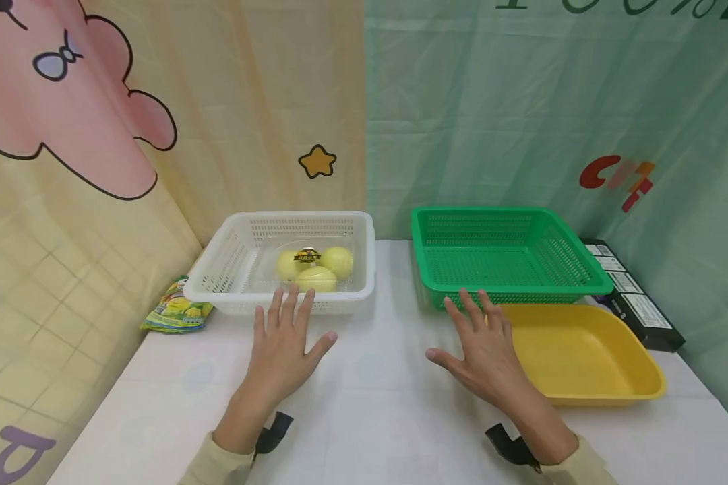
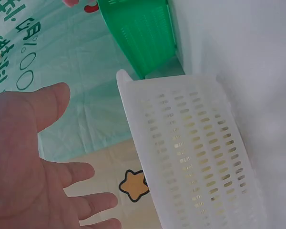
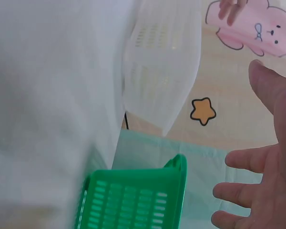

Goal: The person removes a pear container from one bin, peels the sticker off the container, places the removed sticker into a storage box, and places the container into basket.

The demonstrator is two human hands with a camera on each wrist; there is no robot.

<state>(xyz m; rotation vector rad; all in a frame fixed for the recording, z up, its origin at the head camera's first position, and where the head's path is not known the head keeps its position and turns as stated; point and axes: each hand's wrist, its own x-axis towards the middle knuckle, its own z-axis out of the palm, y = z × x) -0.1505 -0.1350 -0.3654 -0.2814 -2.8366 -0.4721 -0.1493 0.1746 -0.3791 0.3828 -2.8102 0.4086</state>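
Observation:
My left hand (image 1: 282, 357) hovers with spread fingers in front of the white basket (image 1: 218, 296), holding nothing. Inside that basket a clear plastic pack (image 1: 267, 266) with a dark and gold label contains round pale yellow-green fruits (image 1: 336, 261); their exact kind I cannot tell. My right hand (image 1: 485, 353) is also spread and bare, just before the green basket (image 1: 512, 296), whose mesh floor shows nothing on it. In the left wrist view, the thumb and fingers stand apart beside the white basket wall (image 2: 190, 152). The right wrist view has the fingers apart near the green basket (image 3: 133, 195).
A yellow tray (image 1: 582, 357) sits at the right, against the green basket's front. Dark boxes with white labels (image 1: 633, 293) lie along the right edge. A colourful snack-like bag (image 1: 178, 310) lies left of the white basket. Printed curtains (image 1: 267, 101) enclose the white-covered table (image 1: 364, 417).

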